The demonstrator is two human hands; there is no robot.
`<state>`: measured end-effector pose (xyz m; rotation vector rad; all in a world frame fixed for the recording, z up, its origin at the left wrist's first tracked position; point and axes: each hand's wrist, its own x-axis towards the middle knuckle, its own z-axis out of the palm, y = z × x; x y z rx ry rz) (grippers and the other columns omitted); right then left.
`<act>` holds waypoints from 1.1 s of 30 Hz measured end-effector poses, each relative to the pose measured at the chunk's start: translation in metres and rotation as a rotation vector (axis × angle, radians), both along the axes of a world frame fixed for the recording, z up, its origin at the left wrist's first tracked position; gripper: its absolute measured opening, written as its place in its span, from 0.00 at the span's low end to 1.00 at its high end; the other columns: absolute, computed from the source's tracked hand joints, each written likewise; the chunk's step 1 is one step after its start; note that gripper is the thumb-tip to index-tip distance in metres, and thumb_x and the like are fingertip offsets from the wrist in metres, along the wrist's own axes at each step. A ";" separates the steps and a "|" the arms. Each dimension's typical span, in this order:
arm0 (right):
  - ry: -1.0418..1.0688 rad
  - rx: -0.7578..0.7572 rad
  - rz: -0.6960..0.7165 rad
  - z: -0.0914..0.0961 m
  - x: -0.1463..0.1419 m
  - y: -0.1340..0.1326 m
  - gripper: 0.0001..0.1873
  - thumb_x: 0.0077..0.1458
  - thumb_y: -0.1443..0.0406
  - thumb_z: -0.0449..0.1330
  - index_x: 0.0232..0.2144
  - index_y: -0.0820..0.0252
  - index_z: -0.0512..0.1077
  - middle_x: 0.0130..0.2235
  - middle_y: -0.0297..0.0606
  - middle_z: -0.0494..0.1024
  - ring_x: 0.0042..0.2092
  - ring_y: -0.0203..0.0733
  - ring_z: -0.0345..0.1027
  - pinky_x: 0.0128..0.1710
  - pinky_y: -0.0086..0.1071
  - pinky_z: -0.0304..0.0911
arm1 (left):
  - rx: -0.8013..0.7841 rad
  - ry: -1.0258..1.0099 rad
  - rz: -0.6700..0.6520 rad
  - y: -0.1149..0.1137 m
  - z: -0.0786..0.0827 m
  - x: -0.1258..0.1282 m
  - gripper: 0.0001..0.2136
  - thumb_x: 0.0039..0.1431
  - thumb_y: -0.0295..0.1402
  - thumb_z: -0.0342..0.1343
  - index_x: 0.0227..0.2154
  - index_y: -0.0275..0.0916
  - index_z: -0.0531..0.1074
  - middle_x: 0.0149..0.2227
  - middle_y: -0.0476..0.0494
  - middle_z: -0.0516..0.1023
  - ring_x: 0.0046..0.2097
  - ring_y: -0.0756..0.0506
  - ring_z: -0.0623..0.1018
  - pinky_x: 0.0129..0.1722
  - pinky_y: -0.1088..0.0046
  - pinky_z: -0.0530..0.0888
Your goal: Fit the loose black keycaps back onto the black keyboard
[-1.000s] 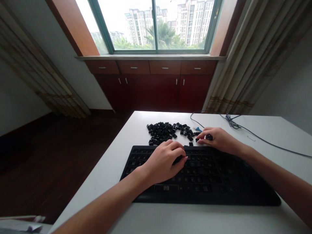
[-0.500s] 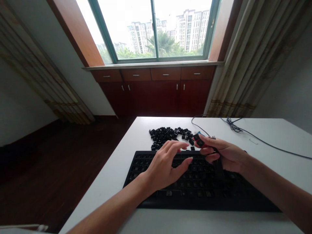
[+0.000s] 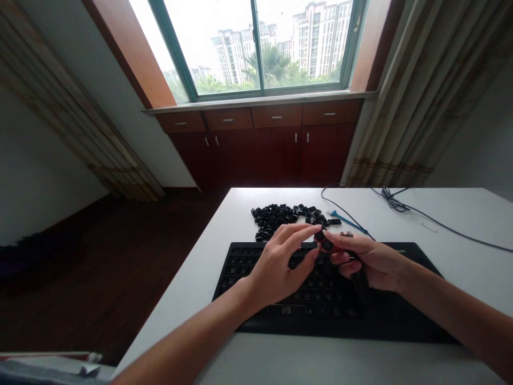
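A black keyboard (image 3: 280, 323) lies on the white table below both hands, with keycaps off much of it. My right hand (image 3: 372, 262) pinches a pair of small black keycaps (image 3: 326, 244) between thumb and fingers. A dark, long thing (image 3: 360, 283) also shows under that palm; I cannot make out what it is. Index finger and thumb of my left hand (image 3: 276, 262) close around the same keycaps from the left, its palm over the keyboard. Behind the hands lies a heap of loose black keycaps (image 3: 276, 215).
A blue stick-like tool (image 3: 347, 220) lies right of the heap, beside a black cable (image 3: 441, 209) running across the white table (image 3: 180, 278). A thin bent wire (image 3: 428, 228) rests farther right. Beyond the table stand red-brown cabinets (image 3: 256, 152) under a window.
My left hand's fingertips have come in from the left onto the keycaps held in my right hand. The view has shifted slightly, and the blue tool now shows more fully.
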<state>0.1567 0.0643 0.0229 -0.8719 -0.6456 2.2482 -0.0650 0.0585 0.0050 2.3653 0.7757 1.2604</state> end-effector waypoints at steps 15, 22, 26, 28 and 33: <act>-0.069 0.018 0.004 0.000 -0.005 -0.003 0.09 0.55 0.65 0.70 0.35 0.65 0.77 0.29 0.31 0.71 0.26 0.24 0.64 0.19 0.13 0.59 | -0.367 -0.162 0.008 0.003 0.004 0.003 0.12 0.63 0.32 0.60 0.50 0.40 0.75 0.43 0.44 0.80 0.40 0.49 0.78 0.41 0.75 0.76; -0.082 0.082 -0.249 0.015 0.021 0.020 0.11 0.56 0.68 0.68 0.43 0.65 0.78 0.33 0.37 0.75 0.26 0.27 0.69 0.19 0.14 0.63 | -0.837 -0.452 -0.081 0.015 0.005 -0.002 0.18 0.60 0.36 0.65 0.51 0.38 0.73 0.44 0.41 0.82 0.46 0.47 0.80 0.46 0.73 0.77; -0.159 0.134 -0.438 0.028 0.040 0.036 0.06 0.57 0.71 0.65 0.39 0.66 0.79 0.29 0.36 0.74 0.23 0.26 0.66 0.17 0.13 0.63 | -1.006 -0.500 -0.117 0.021 0.003 -0.006 0.18 0.56 0.35 0.68 0.48 0.39 0.75 0.44 0.43 0.82 0.44 0.49 0.79 0.47 0.75 0.75; -0.198 0.172 -0.480 0.031 0.049 0.041 0.06 0.56 0.73 0.64 0.38 0.66 0.79 0.29 0.37 0.75 0.24 0.27 0.67 0.16 0.12 0.62 | -1.059 -0.522 -0.102 0.023 0.001 -0.007 0.18 0.54 0.34 0.70 0.48 0.39 0.76 0.43 0.43 0.81 0.44 0.50 0.78 0.47 0.76 0.74; -0.381 0.340 -0.462 0.036 0.063 0.046 0.09 0.53 0.73 0.68 0.39 0.66 0.80 0.31 0.39 0.78 0.32 0.35 0.77 0.22 0.14 0.69 | -1.137 -0.532 -0.059 0.024 -0.001 -0.009 0.18 0.51 0.34 0.71 0.46 0.40 0.78 0.44 0.45 0.78 0.44 0.51 0.76 0.47 0.76 0.73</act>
